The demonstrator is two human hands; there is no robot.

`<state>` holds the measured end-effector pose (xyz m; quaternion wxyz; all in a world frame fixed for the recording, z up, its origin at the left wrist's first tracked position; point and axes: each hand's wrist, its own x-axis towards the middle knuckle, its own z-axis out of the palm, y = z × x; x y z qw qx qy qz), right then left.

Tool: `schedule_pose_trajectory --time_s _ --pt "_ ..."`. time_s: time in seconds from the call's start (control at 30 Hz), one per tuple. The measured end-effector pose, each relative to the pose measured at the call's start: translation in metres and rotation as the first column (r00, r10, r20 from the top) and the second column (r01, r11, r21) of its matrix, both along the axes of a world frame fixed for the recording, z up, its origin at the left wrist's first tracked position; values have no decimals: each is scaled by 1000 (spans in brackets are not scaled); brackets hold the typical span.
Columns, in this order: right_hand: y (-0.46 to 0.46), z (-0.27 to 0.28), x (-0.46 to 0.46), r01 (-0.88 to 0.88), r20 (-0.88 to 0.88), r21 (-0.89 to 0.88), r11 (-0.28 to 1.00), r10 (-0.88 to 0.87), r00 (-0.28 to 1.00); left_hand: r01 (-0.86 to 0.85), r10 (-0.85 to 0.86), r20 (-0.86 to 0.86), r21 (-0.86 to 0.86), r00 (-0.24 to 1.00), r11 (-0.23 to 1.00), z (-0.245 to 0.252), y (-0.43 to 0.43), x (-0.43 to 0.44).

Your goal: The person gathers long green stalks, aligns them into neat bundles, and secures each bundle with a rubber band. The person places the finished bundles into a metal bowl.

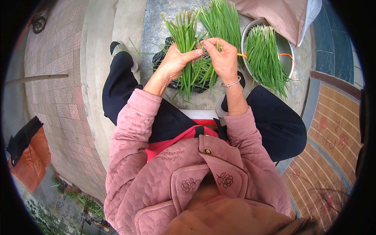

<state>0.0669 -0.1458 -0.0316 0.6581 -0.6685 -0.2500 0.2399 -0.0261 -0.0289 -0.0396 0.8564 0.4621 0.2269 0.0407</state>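
Observation:
My left hand (174, 61) grips an upright bunch of green chives (183, 32), cut ends up and leaf tips hanging toward me. At the bunch's right side, my right hand (224, 58) pinches thin chive stems (218, 45) between thumb and fingers; how many is hard to see. Loose green leaves (202, 72) lie below both hands on a black plastic bag (158, 60), partly hidden by my hands and the bunch. A larger heap of chives (221, 22) rests on the concrete just beyond my right hand.
A metal basin (286, 61) at the right holds more chives (264, 53); orange cord (286, 55) shows at its sides. A pinkish sack (273, 11) overhangs its far edge. My knees flank the work, and a concrete step edge (113, 26) runs along the left.

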Motion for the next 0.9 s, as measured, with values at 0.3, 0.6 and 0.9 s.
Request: schedule_pose_trajectory --time_s 0.3,0.6,0.9 --pt "2 -5 -6 22 84 33 999 -25 996 9 -10 -22 -50 1000 999 6 1 0" --pt "-8 -1 12 120 -35 100 988 -117 993 86 -89 -41 -70 995 994 2 2 -2" --pt "-12 12 18 -24 -369 95 995 58 928 72 -77 -54 -94 996 993 5 1 -3"
